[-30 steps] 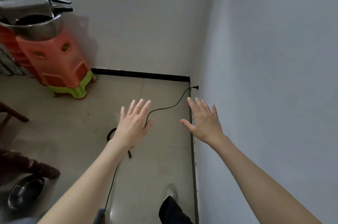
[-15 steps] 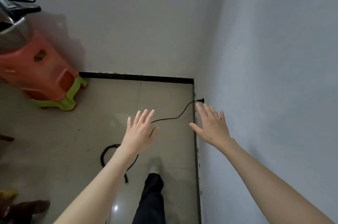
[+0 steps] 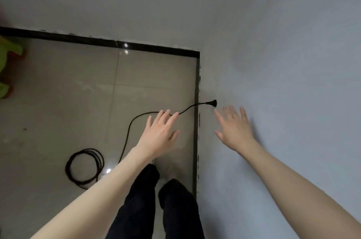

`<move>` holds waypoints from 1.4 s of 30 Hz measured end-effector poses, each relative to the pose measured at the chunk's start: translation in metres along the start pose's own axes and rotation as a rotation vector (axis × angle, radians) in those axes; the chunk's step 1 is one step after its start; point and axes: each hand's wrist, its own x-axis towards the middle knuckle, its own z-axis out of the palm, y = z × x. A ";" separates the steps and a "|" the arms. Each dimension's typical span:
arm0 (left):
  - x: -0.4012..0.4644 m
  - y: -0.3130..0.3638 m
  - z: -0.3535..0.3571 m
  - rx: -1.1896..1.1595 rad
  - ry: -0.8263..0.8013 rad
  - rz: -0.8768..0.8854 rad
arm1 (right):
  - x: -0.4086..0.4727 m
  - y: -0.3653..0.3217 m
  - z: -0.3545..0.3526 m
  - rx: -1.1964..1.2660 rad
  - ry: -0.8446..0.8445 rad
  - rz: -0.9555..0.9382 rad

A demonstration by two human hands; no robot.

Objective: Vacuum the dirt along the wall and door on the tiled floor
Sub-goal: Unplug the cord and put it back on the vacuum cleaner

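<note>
1. Overhead, the head view looks down into a room corner where two grey walls meet: the far wall (image 3: 136,4) and the right wall (image 3: 293,63), with a black skirting strip (image 3: 97,40) running along the foot of each.
2. Both arms reach forward. The left hand (image 3: 159,135) is spread, fingers straight and slightly apart, holding nothing, over the tiled floor (image 3: 58,92) near its right edge.
3. The right hand (image 3: 234,130) is likewise spread and empty, in front of the right wall; whether it touches the wall cannot be told, and its fingertips are blurred.
4. One black cord (image 3: 129,129) lies on the floor. Its plug (image 3: 214,103) sits at the right wall just above the skirting, between and slightly beyond the two hands; the cord passes under the left fingertips in the picture.
5. Farther back the cord is gathered into one coil (image 3: 85,165) of several loops, lying toward the floor's near left, well apart from the walls.
6. Two legs in dark trousers (image 3: 146,199) stand by the right edge of the floor, below the left hand.
7. One green and orange object (image 3: 7,53), cut off and blurred, shows at the left edge by the far wall.
8. No vacuum cleaner body shows here; only its likely cord is seen. Dark specks mark the right skirting's edge.
</note>
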 end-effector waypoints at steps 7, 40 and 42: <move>0.142 -0.010 0.090 -0.152 -0.087 -0.057 | 0.153 0.023 0.033 -0.470 -0.146 -0.125; 0.247 -0.082 0.149 -0.516 -0.110 -0.361 | 0.218 0.039 0.077 -0.909 -0.319 -0.128; 0.222 -0.097 0.138 -0.605 -0.046 -0.424 | 0.219 0.028 0.075 -0.852 -0.303 -0.158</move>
